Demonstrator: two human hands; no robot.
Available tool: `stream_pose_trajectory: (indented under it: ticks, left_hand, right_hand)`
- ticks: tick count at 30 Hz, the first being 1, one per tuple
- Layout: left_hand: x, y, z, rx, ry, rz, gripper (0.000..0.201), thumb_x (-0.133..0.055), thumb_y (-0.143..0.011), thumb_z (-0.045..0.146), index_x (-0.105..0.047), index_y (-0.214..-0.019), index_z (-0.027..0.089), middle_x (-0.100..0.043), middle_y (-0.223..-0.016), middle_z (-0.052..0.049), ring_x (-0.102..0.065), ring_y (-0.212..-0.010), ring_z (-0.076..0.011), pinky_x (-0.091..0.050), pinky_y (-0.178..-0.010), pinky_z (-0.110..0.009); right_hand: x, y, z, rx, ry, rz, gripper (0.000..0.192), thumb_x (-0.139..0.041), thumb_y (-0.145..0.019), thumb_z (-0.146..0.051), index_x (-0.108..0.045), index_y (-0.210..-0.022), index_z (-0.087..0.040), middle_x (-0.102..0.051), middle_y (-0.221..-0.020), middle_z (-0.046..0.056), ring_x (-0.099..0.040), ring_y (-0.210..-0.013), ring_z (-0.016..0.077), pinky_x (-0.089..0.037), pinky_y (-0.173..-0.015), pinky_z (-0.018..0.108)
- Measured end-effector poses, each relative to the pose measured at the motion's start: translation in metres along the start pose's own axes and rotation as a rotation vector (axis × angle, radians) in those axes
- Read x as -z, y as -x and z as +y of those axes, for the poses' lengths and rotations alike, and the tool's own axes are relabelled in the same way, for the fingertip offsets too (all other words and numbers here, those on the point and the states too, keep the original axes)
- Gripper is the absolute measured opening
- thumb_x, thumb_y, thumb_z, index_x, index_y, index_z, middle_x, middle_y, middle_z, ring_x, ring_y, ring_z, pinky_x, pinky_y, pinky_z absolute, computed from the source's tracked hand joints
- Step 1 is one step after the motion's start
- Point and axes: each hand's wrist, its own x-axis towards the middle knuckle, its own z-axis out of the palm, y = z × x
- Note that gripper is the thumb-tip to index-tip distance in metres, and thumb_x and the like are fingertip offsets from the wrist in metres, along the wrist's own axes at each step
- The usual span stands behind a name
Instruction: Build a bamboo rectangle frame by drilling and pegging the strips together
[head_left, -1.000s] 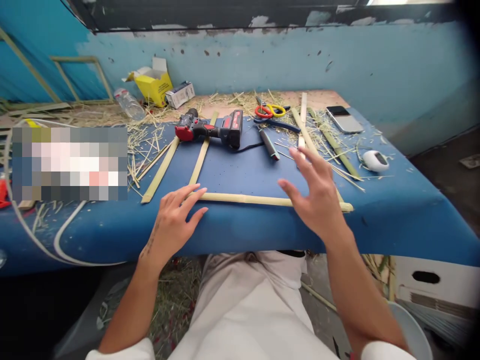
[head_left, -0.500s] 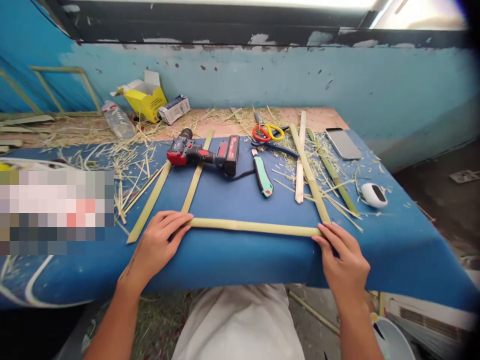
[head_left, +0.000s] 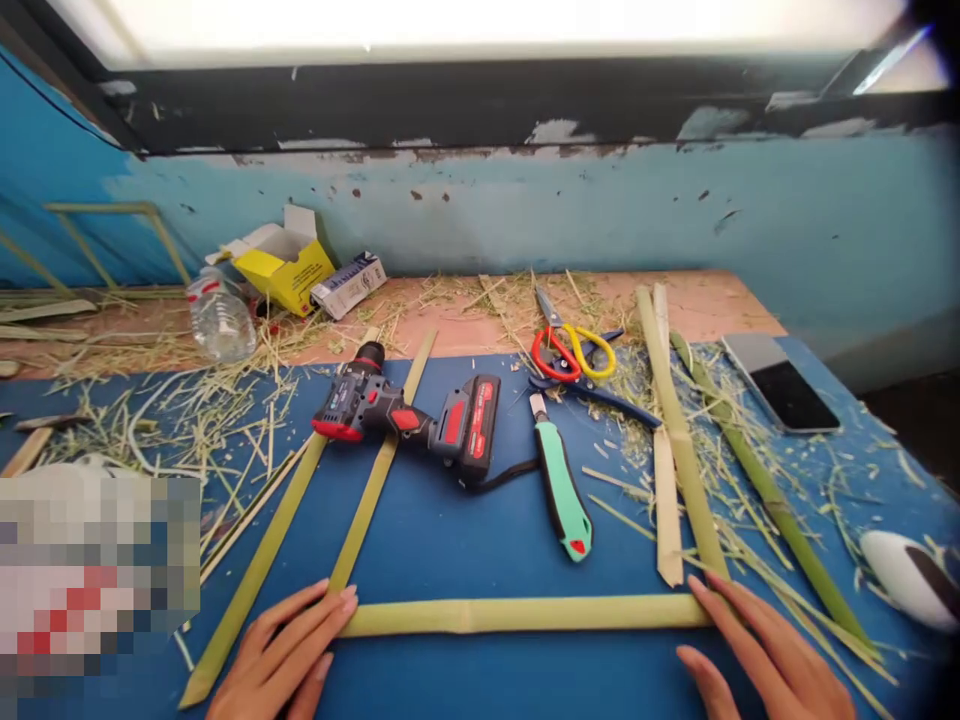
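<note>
A pale green bamboo strip [head_left: 525, 615] lies crosswise near the front of the blue table. Its left end meets a slanting bamboo strip [head_left: 367, 505], and my left hand [head_left: 281, 655] holds that corner, fingers over it and thumb close below. At the other end, the fingertips of my right hand [head_left: 765, 650] rest on the corner with another bamboo strip [head_left: 686, 470]; its fingers are stretched and the thumb stands apart. A cordless drill [head_left: 405, 415] lies across the left strips. Right of it is a green-handled utility knife [head_left: 562, 490].
Red-and-yellow-handled scissors [head_left: 574, 350] lie behind the knife, over dark blue-handled pliers [head_left: 622, 400]. To the right are a phone [head_left: 784, 385] and a white rounded device [head_left: 907, 580]. A plastic bottle [head_left: 221, 315], yellow box [head_left: 285, 265] and shavings line the back.
The view has tipped up and come closer, so the table things appear lower and larger. My right thumb has moved away from the strip; both hands remain at the corners.
</note>
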Motion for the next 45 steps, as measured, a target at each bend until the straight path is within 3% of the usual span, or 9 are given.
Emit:
stream_pose_trajectory:
  ticks: [3, 7, 13, 23, 29, 34, 37, 40, 45]
  left_hand:
    - [0.026, -0.007, 0.002, 0.072, 0.015, -0.186, 0.063, -0.055, -0.102, 0.02, -0.05, -0.162, 0.037, -0.062, -0.158, 0.001, -0.048, -0.155, -0.0275, -0.052, -0.123, -0.045]
    - [0.05, -0.026, -0.004, 0.09, 0.138, -0.337, 0.061, -0.054, -0.107, 0.031, -0.044, -0.166, 0.041, -0.051, -0.168, 0.001, -0.042, -0.159, -0.0267, -0.042, -0.13, -0.049]
    - [0.043, -0.034, -0.002, 0.113, 0.299, -0.25, 0.051, -0.066, -0.1, 0.046, -0.068, -0.148, 0.032, -0.066, -0.152, -0.005, -0.054, -0.145, -0.0303, -0.041, -0.128, -0.052]
    - [0.018, -0.031, 0.036, 0.217, 0.347, 0.034, 0.04, -0.069, -0.095, 0.04, -0.076, -0.13, 0.023, -0.075, -0.136, -0.009, -0.068, -0.126, -0.0281, -0.05, -0.119, -0.048]
    - [0.031, -0.041, 0.024, 0.189, 0.455, -0.13, 0.063, -0.079, -0.087, 0.05, -0.068, -0.143, 0.024, -0.068, -0.147, -0.009, -0.068, -0.129, -0.0286, -0.053, -0.115, -0.045]
    - [0.045, -0.066, 0.011, -0.04, 0.214, -0.322, 0.064, -0.078, -0.09, 0.055, -0.065, -0.149, 0.033, -0.051, -0.168, -0.006, -0.044, -0.154, -0.0326, -0.033, -0.129, -0.054]
    - [0.042, -0.076, 0.003, -0.091, 0.068, -0.367, 0.062, -0.076, -0.092, 0.058, -0.065, -0.149, 0.035, -0.049, -0.17, -0.005, -0.045, -0.15, -0.0337, -0.034, -0.126, -0.055]
    - [0.034, -0.07, 0.001, -0.126, -0.02, -0.284, 0.057, -0.068, -0.099, 0.056, -0.064, -0.151, 0.032, -0.05, -0.168, -0.006, -0.05, -0.145, -0.0323, -0.034, -0.125, -0.053]
    - [0.022, -0.041, 0.013, -0.045, -0.046, -0.136, 0.057, -0.055, -0.106, 0.053, -0.061, -0.155, 0.024, -0.058, -0.16, -0.01, -0.056, -0.134, -0.0302, -0.038, -0.124, -0.048]
  right_hand:
    - [0.004, -0.022, -0.006, 0.008, -0.077, -0.025, 0.056, -0.07, -0.099, -0.048, -0.063, -0.153, -0.036, -0.067, -0.149, 0.006, -0.065, -0.13, 0.037, -0.045, -0.119, 0.057]
    - [0.002, -0.045, -0.015, 0.02, -0.092, -0.026, 0.047, -0.067, -0.099, -0.057, -0.073, -0.138, -0.032, -0.072, -0.141, 0.007, -0.064, -0.131, 0.0343, -0.045, -0.118, 0.054]
    - [-0.001, -0.032, -0.011, 0.028, -0.158, 0.1, 0.036, -0.068, -0.1, -0.054, -0.079, -0.122, -0.028, -0.077, -0.128, 0.006, -0.065, -0.126, 0.0294, -0.041, -0.117, 0.05]
    - [0.009, -0.031, -0.026, 0.201, -0.152, 0.078, 0.036, -0.06, -0.106, -0.049, -0.077, -0.123, -0.024, -0.077, -0.125, 0.01, -0.062, -0.128, 0.0308, -0.029, -0.121, 0.055]
    - [0.002, -0.037, -0.09, 0.427, -0.204, -0.071, 0.042, -0.06, -0.106, -0.051, -0.07, -0.14, -0.029, -0.073, -0.137, 0.008, -0.062, -0.13, 0.0271, -0.033, -0.123, 0.05]
    - [-0.02, -0.043, -0.142, 0.544, -0.306, -0.199, 0.04, -0.058, -0.107, -0.048, -0.07, -0.141, -0.031, -0.075, -0.135, 0.005, -0.063, -0.128, 0.0246, -0.027, -0.127, 0.049]
    - [-0.028, -0.044, -0.143, 0.511, -0.349, -0.225, 0.033, -0.05, -0.111, -0.035, -0.076, -0.133, -0.033, -0.078, -0.123, 0.004, -0.066, -0.112, 0.0223, -0.036, -0.118, 0.047]
    - [-0.032, -0.041, -0.132, 0.43, -0.363, -0.183, 0.038, -0.047, -0.109, -0.025, -0.075, -0.134, -0.03, -0.077, -0.124, 0.007, -0.065, -0.112, 0.0244, -0.044, -0.104, 0.044]
    - [-0.032, -0.036, -0.127, 0.339, -0.39, -0.146, 0.039, -0.047, -0.106, -0.021, -0.077, -0.13, -0.027, -0.077, -0.123, 0.007, -0.064, -0.113, 0.0268, -0.046, -0.101, 0.045]
